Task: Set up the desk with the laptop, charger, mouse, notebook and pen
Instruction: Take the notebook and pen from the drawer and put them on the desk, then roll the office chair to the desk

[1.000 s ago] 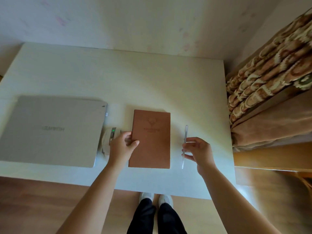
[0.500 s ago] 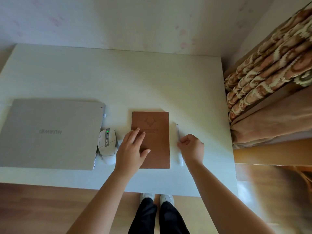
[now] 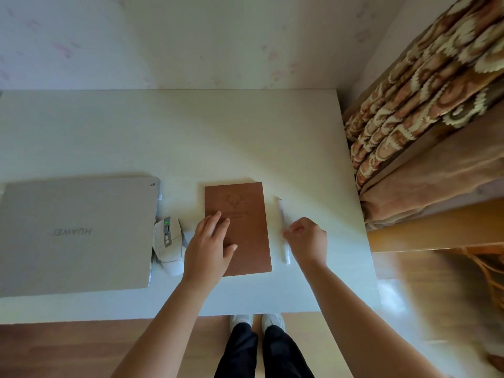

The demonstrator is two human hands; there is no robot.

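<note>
A closed grey laptop (image 3: 73, 233) lies at the left of the white desk (image 3: 191, 137). Against its right edge sits a white mouse (image 3: 167, 241) with a green light. The brown notebook (image 3: 242, 211) lies shut in the middle. My left hand (image 3: 210, 246) rests flat on its lower left part, fingers straight. A pale pen (image 3: 281, 214) lies on the desk just right of the notebook and parallel to it. My right hand (image 3: 306, 238) is beside the pen, its curled fingertips pinching the pen's middle. A small white piece (image 3: 160, 197) sticks out at the laptop's far right corner.
A wall runs along the desk's far side. A bed with a patterned brown blanket (image 3: 425, 105) stands close to the desk's right edge. My legs and white shoes (image 3: 257, 323) are at the near edge, over a wooden floor.
My right hand brought the pen left and laid it on the desk beside the notebook. My left hand moved from the notebook's left edge onto its cover, uncovering the mouse.
</note>
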